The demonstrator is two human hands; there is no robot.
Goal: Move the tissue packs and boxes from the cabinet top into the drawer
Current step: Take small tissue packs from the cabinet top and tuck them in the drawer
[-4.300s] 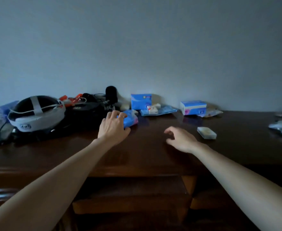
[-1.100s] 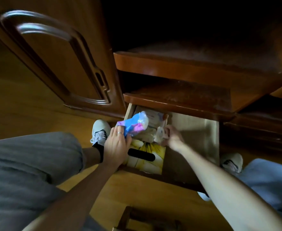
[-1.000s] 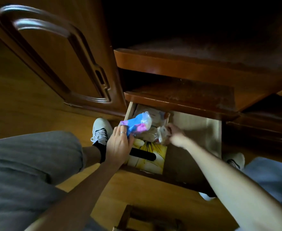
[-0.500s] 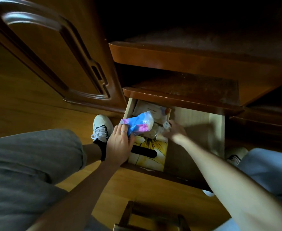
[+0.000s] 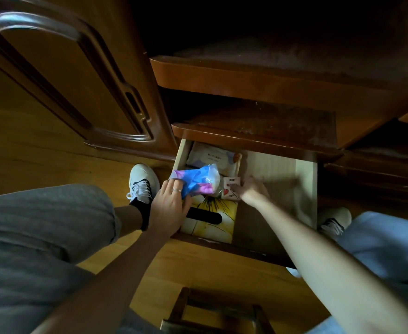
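I look down into an open wooden drawer (image 5: 305, 189) at floor level. My left hand (image 5: 168, 210) grips a blue and pink tissue pack (image 5: 195, 180) above the drawer's left side. My right hand (image 5: 252, 189) rests inside the drawer with its fingers on a small white pack with a red heart (image 5: 230, 189). A yellow tissue box with a black slot (image 5: 210, 218) lies at the drawer's front left. A white wipes pack (image 5: 212, 156) lies at the back left. The cabinet top is out of view.
Two wooden shelves (image 5: 258, 112) overhang the drawer's back. An open cabinet door (image 5: 65, 75) stands at the left. My knees and white shoes (image 5: 141, 182) flank the drawer. A wooden stool (image 5: 217, 312) sits below on the floor. The drawer's right half shows bare board.
I went from the cabinet top down to the drawer with the blue pack. In the last second my right hand set the small heart pack lower; my left hand barely shifted.
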